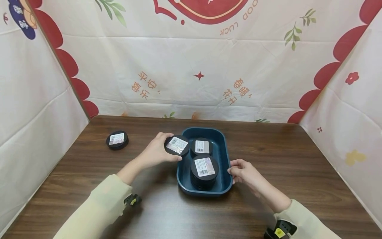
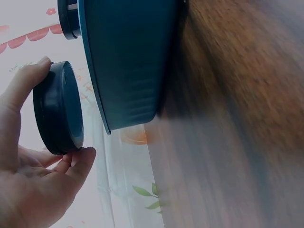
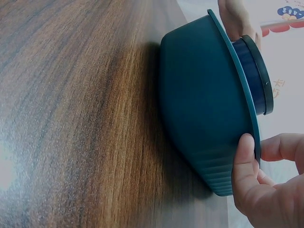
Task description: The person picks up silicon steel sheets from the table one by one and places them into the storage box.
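My left hand (image 1: 156, 149) grips a flat round black container (image 1: 176, 145) by its edge, with a white barcode label on top. It is held above the left rim of a dark blue tray (image 1: 184, 182); in the left wrist view, the container (image 2: 58, 108) is raised clear of the tray wall (image 2: 128, 61). Inside the tray stand a labelled black container (image 1: 202, 147) at the back and a taller stack of black containers (image 1: 204, 169) in front. At the tray's right side, my right hand (image 1: 246, 173) pinches the rim between thumb and fingers, as the right wrist view shows.
Another flat round black container (image 1: 117, 140) lies on the brown wooden table (image 1: 262, 142), at the back left. White printed cloth (image 1: 191, 56) hangs behind the table and along both sides.
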`<state>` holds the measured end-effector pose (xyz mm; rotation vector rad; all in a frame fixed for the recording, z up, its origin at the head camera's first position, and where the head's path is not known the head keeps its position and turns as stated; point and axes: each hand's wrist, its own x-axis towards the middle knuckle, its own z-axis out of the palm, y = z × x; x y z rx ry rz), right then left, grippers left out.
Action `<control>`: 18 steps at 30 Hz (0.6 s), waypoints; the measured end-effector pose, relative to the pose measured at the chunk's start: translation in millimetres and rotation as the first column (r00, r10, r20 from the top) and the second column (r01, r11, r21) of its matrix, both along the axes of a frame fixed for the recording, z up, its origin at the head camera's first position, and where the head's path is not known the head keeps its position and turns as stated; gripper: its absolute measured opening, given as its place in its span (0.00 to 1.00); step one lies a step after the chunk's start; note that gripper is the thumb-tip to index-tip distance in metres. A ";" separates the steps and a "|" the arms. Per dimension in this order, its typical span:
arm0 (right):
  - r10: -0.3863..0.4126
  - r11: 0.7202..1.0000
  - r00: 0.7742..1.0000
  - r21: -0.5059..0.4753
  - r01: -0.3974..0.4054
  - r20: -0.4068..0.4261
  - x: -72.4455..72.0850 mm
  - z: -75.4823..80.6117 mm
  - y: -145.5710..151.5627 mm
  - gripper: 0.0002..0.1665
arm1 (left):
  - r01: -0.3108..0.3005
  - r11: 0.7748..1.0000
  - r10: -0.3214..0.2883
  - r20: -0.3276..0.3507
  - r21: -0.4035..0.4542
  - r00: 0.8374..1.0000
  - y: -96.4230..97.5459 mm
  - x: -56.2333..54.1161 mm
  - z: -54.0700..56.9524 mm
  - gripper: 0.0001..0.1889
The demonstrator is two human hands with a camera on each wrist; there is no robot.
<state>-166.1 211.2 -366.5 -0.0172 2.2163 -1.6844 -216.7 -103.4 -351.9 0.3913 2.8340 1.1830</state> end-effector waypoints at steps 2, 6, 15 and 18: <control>0.000 1.000 1.000 -0.005 0.000 0.001 -0.1 -0.2 -0.2 0.23 | 0.003 1.000 -0.003 -0.008 -0.001 1.000 2.7 -1.3 0.2 0.48; 0.003 1.000 1.000 -0.013 -0.003 0.002 0.2 0.9 -0.3 0.23 | 0.008 1.000 -0.008 -0.029 -0.014 1.000 9.3 -4.2 1.5 0.49; -0.010 1.000 1.000 0.002 0.010 0.010 0.2 1.8 -1.1 0.23 | 0.014 1.000 -0.015 -0.034 -0.026 0.999 27.0 -12.4 5.9 0.48; -0.012 1.000 1.000 -0.004 0.012 0.008 -0.2 1.0 -1.3 0.23 | 0.020 0.999 -0.021 -0.026 -0.033 0.999 31.0 -14.6 6.3 0.48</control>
